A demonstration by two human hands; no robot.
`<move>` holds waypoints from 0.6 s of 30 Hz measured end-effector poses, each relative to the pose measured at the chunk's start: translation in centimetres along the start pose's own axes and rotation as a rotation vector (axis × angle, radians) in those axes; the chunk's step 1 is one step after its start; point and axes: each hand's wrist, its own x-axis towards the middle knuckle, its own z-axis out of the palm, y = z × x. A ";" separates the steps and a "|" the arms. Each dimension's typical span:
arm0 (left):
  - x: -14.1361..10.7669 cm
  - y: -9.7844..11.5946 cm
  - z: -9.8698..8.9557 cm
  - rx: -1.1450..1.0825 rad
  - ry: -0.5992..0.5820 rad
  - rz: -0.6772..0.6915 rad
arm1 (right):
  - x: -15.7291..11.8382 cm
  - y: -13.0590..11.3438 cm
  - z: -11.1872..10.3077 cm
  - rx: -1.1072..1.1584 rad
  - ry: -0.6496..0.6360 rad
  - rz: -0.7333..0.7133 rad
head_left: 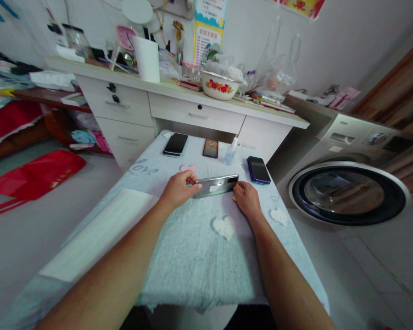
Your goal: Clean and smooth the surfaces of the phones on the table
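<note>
Between my two hands a silver smartphone (217, 185) stands on its long edge, its back with the dark camera block facing me. My left hand (181, 187) pinches its left end with thumb and fingers. At the other end, my right hand (247, 197) is closed around the corner by the camera. Beyond it on the cloth lie a black phone (175, 144), a smaller brown phone-shaped thing (210, 148) and a dark phone with a purple-blue edge (258, 170). A clear spray bottle (230, 153) with a white top stands upright behind the held phone.
The table wears a pale blue cloth (206, 261) with hearts; a whitish strip (99, 233) lies along its left. A white desk (199, 110) at the back bears a flowered bowl (220, 85) and a paper roll (147, 59). A washing machine (347, 192) stands right, a red bag (37, 176) left.
</note>
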 end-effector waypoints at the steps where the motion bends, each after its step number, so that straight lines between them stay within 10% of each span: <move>1: 0.0 0.0 0.0 -0.001 0.000 -0.003 | 0.0 0.0 0.0 -0.003 0.000 0.002; 18: 0.0 0.2 -0.1 0.007 0.011 -0.016 | -0.1 -0.1 -0.1 -0.009 -0.001 -0.002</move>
